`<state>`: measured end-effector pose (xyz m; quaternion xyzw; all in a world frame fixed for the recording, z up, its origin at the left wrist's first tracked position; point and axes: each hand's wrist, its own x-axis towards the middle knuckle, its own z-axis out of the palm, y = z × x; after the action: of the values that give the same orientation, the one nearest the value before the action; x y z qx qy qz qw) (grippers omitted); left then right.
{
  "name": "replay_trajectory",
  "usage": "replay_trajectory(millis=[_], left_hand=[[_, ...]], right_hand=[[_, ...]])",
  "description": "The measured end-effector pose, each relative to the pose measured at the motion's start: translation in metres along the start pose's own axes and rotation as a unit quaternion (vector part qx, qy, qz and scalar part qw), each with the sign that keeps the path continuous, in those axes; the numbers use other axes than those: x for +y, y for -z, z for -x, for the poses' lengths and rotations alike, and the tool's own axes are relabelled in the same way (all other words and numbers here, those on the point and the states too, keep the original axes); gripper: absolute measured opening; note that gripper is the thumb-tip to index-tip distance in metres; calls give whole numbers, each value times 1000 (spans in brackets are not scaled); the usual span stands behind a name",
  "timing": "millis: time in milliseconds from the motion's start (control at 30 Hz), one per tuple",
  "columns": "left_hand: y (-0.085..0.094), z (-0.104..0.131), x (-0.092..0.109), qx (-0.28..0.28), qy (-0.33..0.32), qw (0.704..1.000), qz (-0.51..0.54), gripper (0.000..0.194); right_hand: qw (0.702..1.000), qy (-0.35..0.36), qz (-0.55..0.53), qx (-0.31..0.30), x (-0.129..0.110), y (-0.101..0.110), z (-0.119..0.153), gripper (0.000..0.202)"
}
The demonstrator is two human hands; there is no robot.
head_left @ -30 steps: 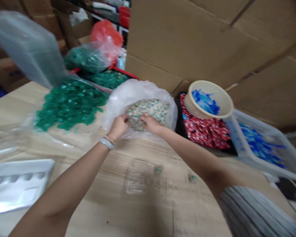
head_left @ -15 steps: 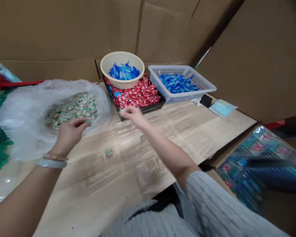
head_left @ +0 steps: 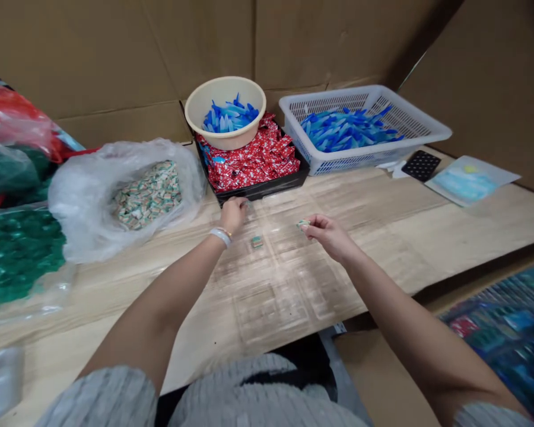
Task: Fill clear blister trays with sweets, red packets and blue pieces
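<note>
My right hand (head_left: pixel 329 236) pinches a small green-and-tan piece (head_left: pixel 302 224) over the middle of the table. At the front edge of a black tray (head_left: pixel 267 189), my left hand (head_left: pixel 234 213) has its fingers closed; a bit of something greenish shows at the fingertips, too small to name. Another small green-and-tan piece (head_left: pixel 257 242) lies on the table between my hands. Many similar pieces (head_left: pixel 151 196) fill an open clear plastic bag (head_left: pixel 78 190) to the left. Red patterned packets (head_left: pixel 253 166) lie in the black tray.
A cream bowl (head_left: pixel 225 141) with blue pieces rests on the packets. A white basket (head_left: pixel 360 155) holds more blue pieces. Beside it lie a black dotted item (head_left: pixel 420 165) and a blue card (head_left: pixel 469 181). Green pieces (head_left: pixel 18 255) spread at the left.
My left hand has left the bag and moved right to the tray's front edge. My right hand has moved right and nearer, away from the tray, holding a piece. The view has shifted.
</note>
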<state>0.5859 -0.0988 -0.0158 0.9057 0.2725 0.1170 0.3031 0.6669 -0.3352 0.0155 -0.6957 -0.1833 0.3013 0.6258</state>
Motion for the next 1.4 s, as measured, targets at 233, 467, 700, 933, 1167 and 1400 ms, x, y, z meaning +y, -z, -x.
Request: replay_trajectory(millis=[233, 467, 700, 933, 1167, 1400], left_hand=[[-12, 8, 1, -27, -66, 991, -113, 29], [-13, 14, 5, -9, -76, 989, -129, 36], [-9, 19, 5, -24, -107, 978, -178, 37], [0, 30, 0, -6, -154, 971, -181, 34], [5, 29, -5, -29, -156, 970, -186, 32], [3, 29, -10, -43, -164, 970, -176, 33]], right_hand=[[977, 23, 105, -185, 5, -15, 20, 17], [900, 147, 303, -276, 23, -18, 60, 9], [774, 245, 510, -286, 25, -33, 70, 11], [780, 250, 500, -282, 22, -26, 73, 12], [793, 259, 484, -265, 30, -21, 74, 20], [795, 259, 478, -268, 26, -21, 72, 21]])
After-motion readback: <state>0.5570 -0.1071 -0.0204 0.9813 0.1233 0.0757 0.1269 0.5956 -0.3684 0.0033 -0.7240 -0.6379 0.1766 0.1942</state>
